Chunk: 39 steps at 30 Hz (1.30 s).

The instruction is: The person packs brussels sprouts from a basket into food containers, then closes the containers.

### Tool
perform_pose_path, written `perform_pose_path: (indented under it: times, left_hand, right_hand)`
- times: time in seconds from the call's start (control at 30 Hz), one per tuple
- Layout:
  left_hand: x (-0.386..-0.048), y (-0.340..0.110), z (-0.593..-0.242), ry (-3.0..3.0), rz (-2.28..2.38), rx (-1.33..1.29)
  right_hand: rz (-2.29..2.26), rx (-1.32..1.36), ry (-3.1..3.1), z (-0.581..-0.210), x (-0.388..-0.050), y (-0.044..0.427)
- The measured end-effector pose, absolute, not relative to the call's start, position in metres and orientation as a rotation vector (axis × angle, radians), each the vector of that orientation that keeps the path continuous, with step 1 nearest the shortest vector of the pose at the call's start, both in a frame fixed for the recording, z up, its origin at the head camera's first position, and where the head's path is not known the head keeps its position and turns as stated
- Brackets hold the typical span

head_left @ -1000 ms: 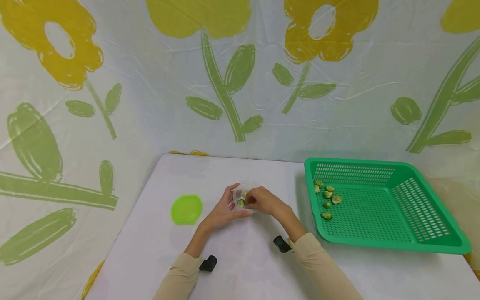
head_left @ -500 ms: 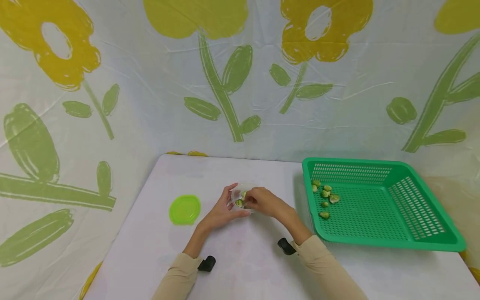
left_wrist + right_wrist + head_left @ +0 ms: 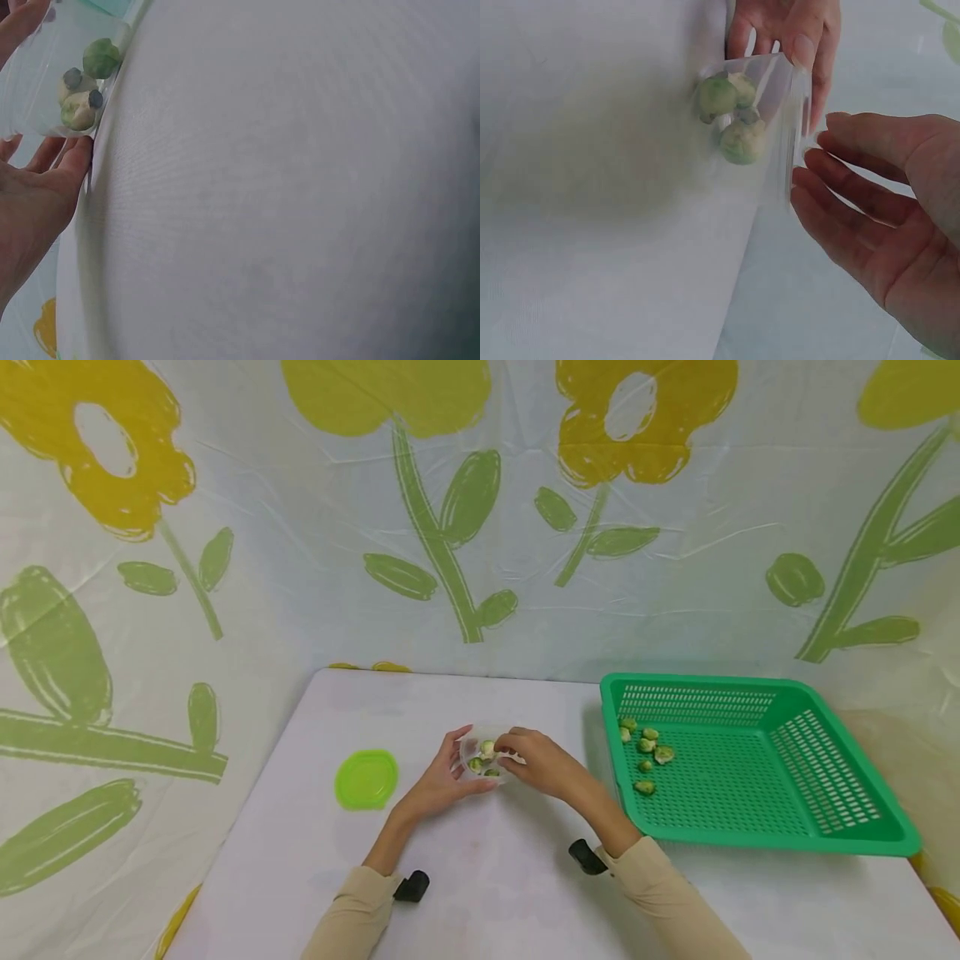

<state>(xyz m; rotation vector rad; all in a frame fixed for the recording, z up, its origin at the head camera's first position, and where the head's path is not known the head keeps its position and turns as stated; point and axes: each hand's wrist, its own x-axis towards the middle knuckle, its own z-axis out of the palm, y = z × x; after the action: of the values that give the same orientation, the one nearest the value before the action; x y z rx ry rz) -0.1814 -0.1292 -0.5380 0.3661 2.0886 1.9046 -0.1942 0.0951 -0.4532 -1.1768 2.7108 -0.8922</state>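
Observation:
A clear plastic container (image 3: 467, 746) stands on the table with several Brussels sprouts (image 3: 739, 141) inside. My left hand (image 3: 441, 783) grips it from the left, fingers and thumb spread round its side. In the right wrist view the left thumb (image 3: 803, 51) lies at the rim. My right hand (image 3: 546, 766) is at the container's right rim. Its fingers (image 3: 847, 176) are loosely bent, and nothing shows between them. Through the wall, the left wrist view shows sprouts (image 3: 101, 58) at the bottom.
A green perforated basket (image 3: 757, 842) stands on the right, with several Brussels sprouts (image 3: 647, 745) along its left side. A lime-green lid (image 3: 366, 779) lies left of the container on the white table (image 3: 465, 877). A flower-patterned cloth (image 3: 315, 527) hangs behind.
My right hand has drawn back from inside the container to its right rim, and its fingers have loosened. More sprouts show inside. The left hand keeps its grip.

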Motion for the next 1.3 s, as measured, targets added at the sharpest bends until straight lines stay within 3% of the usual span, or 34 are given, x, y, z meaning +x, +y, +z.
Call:
perform_pose_path:
  times: [0.53, 0.97, 1.3]
  left_hand:
    - [-0.184, -0.128, -0.544, 2.137, 1.895, 0.358]
    - [-0.183, -0.129, -0.543, 2.163, 1.882, 0.339]
    - [-0.183, -0.129, -0.544, 2.155, 1.886, 0.347]
  right_hand:
    - [-0.956, -1.24, 2.993, -0.447, -0.185, 0.124]
    - [-1.059, -0.986, 3.143, -0.436, -0.176, 0.156]
    - [-1.192, -0.953, 3.319, -0.44, -0.173, 0.185]
